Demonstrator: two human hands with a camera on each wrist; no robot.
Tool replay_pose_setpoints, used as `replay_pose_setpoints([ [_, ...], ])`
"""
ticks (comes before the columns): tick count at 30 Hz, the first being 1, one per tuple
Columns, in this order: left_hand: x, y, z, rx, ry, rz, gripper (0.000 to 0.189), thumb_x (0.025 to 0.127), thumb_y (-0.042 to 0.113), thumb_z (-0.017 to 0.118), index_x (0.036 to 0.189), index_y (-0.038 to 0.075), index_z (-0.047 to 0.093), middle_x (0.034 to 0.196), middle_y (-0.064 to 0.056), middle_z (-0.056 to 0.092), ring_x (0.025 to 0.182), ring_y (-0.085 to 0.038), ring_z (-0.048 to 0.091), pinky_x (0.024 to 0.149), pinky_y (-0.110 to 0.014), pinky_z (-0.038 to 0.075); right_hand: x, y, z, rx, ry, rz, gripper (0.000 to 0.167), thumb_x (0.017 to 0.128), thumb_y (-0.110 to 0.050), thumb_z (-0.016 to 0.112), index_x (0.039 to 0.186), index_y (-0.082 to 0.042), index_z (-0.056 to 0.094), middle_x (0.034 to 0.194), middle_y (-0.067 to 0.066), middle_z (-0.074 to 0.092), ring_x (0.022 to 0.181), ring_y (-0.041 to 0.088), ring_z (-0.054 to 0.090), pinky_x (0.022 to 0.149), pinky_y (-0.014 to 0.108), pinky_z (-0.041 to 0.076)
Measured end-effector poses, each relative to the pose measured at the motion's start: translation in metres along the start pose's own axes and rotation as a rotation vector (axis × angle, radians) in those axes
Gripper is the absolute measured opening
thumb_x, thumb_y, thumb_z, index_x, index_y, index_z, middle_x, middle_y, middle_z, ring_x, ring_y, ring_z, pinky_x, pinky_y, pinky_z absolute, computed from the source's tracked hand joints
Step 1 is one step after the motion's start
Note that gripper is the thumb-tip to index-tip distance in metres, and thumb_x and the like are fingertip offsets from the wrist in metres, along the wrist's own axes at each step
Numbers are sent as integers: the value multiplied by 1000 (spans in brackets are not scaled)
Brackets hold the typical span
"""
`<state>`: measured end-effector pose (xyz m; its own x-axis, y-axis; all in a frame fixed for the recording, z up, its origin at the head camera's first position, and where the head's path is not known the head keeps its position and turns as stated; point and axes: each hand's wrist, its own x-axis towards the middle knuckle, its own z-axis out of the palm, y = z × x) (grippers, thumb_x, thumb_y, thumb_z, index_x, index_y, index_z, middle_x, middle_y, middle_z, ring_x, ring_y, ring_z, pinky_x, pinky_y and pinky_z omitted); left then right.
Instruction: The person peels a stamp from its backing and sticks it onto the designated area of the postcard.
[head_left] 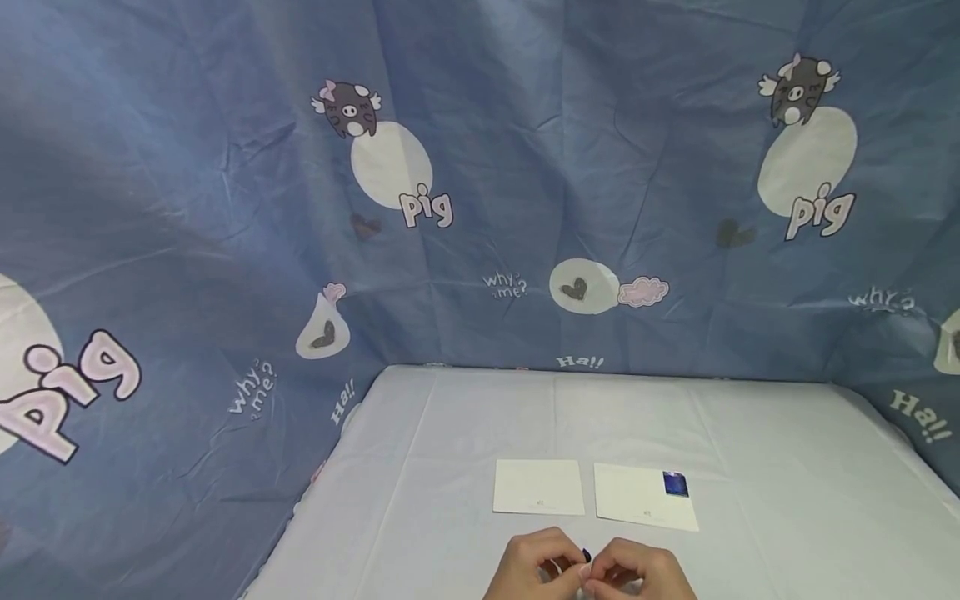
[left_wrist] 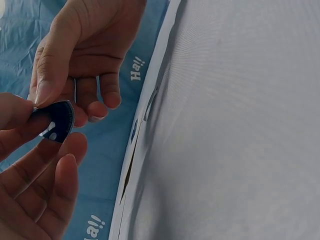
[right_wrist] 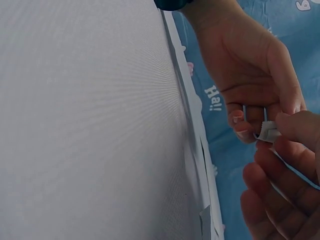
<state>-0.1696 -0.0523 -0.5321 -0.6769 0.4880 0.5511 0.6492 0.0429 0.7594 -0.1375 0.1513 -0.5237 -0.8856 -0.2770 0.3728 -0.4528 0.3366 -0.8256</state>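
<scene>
My left hand (head_left: 536, 565) and right hand (head_left: 636, 571) meet fingertip to fingertip at the bottom of the head view. Between them is a small dark blue stamp (left_wrist: 62, 121) with a toothed edge and white marks, bent into a curve. The right wrist view shows its pale back (right_wrist: 269, 131). Both hands pinch it near one edge, thumbs close together; fingertips hide part of it. Beyond the hands lie two white envelope-sized sheets, a left one (head_left: 537, 487) and a right one (head_left: 641, 497). Another dark blue stamp (head_left: 675, 483) sits on the right sheet's upper right corner.
A white cloth covers the table (head_left: 420, 500). Blue printed fabric (head_left: 480, 167) hangs behind and to both sides. The hands are close to the table's near edge (left_wrist: 131, 150). A dark band (right_wrist: 171, 4) shows at my right wrist.
</scene>
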Motion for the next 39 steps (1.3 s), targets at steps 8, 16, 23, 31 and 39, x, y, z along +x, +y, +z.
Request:
replay_pose_setpoints([
  [8,-1,0,-2,-45,-1,-23,10,99,13,66,94,14,75,85,3,68,76,3,62,56,-21,55,0,-1,1,-71,33,-33,16,86,-20,82,81,-30,70,73,-20,64,65,3,63,55,27,56],
  [16,1,3,-2,-22,-1,-34,8,97,12,68,93,13,74,84,4,69,75,5,61,57,-19,55,0,1,1,-41,15,-66,13,88,-18,79,84,-27,71,75,-18,65,65,3,64,55,26,56],
  [23,1,1,-2,20,8,-4,8,97,10,66,93,12,73,84,2,71,73,7,59,58,-17,54,0,2,-1,-4,-6,-51,11,90,-17,77,85,-24,71,75,-16,66,65,3,64,55,28,57],
  [31,0,0,-3,-17,2,-20,8,98,9,64,94,11,71,80,-3,70,72,5,60,58,-18,55,0,1,0,-14,-7,-25,11,91,-19,76,84,-24,70,75,-16,65,65,3,64,55,27,56],
  [39,1,3,-4,-47,-2,-37,7,98,8,64,96,8,71,78,-6,71,70,3,64,60,-20,57,1,4,-3,-26,-17,2,10,93,-18,73,86,-24,72,76,-17,65,66,3,63,57,27,57],
])
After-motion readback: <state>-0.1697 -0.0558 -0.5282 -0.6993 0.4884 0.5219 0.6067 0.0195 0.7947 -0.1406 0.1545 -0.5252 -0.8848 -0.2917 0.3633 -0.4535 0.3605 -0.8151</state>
